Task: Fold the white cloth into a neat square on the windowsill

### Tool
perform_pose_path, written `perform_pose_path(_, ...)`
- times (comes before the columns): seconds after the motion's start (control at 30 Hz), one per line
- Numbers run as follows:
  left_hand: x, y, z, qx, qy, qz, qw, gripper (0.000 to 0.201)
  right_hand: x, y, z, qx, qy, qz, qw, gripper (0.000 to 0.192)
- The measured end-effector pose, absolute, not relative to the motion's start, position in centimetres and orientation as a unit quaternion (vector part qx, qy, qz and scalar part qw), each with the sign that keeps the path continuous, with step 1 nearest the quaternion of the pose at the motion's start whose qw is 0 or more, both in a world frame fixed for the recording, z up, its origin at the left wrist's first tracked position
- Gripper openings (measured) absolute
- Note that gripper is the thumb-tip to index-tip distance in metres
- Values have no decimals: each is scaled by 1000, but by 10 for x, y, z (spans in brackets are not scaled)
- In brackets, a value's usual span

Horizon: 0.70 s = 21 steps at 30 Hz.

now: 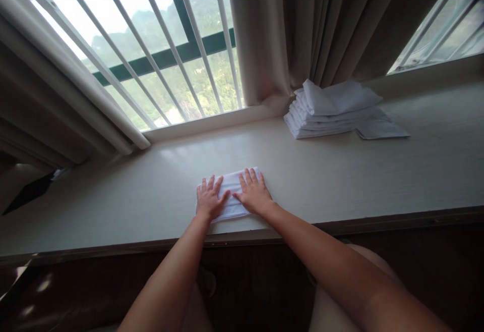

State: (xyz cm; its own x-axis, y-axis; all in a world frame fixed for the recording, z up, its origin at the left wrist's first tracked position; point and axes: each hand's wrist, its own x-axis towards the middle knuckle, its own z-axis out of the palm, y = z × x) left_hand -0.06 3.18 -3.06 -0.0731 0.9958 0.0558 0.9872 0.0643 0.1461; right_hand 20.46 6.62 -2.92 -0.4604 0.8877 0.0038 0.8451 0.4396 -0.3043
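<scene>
Left hand (209,199) and right hand (254,193) lie flat, fingers spread, pressing a folded white cloth (231,195) at 6 o'clock on the sill; neither grasps it. The palms hide most of the cloth, so its folds cannot be counted. A stack of folded cloths (333,110) sits at 2 o'clock, well apart. Pale window ledge (378,180); beige curtain (287,29) at 12 o'clock; barred window (151,34) at 10 o'clock.

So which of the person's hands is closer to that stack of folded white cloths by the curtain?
The right hand. It lies flat on the right part of the small folded cloth, on the side toward the stack of folded white cloths. The left hand presses the cloth's left part, farther from the stack.
</scene>
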Motion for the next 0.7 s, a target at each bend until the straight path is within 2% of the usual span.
perform_pose_path(0.2, -20, 27, -24, 605, 769, 183, 97, 59, 203, 67, -30, -514, -842, 137, 86, 87)
perform_pose_path(0.33, -28, 15, -7, 543, 806, 223, 80, 61, 203, 68, -31, -515, -842, 141, 82, 86)
perform_pose_path(0.4, -14, 12, 4, 546, 803, 235, 39, 57, 203, 67, -31, -515, -842, 136, 83, 86)
perform_pose_path(0.5, 24, 16, 14, 646, 740, 187, -14, 52, 204, 65, -29, -516, -843, 125, 86, 85)
perform_pose_path(0.7, 58, 35, -4, 732, 675, 80, 53, 54, 206, 62, -30, -521, -844, 110, 73, 69)
